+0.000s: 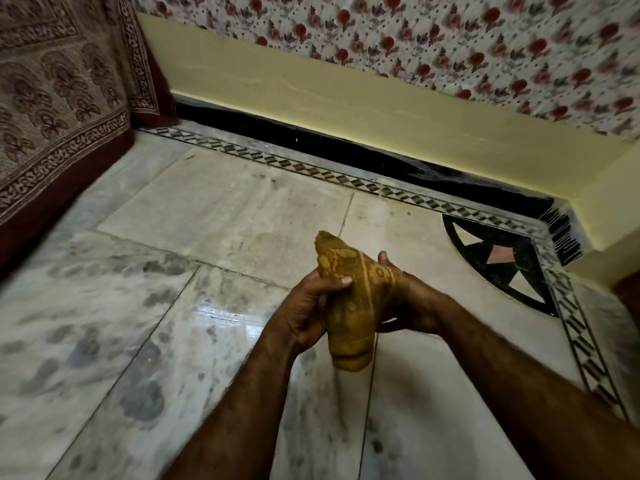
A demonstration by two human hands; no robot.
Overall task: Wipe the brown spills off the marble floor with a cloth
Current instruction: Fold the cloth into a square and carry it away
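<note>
Two sets of fingers (341, 281) clutch the bunched mustard cloth (349, 313), the left hand (308, 306) and right hand (408, 303) gripping it from opposite sides above the marble floor (207, 220). Beyond the fingers run an inlaid border (346, 178) and a yellow wall (346, 98). A patterned bedspread (52, 98) hangs to their left and a black corner inlay (502, 282) lies to their right. The cloth's long axis runs from the person toward the wall, with the far end tipped left.

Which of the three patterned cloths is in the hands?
The mustard-yellow cloth, gripped by left hand and right hand; the brown-printed cloth and red-flowered cloth are untouched.
</note>
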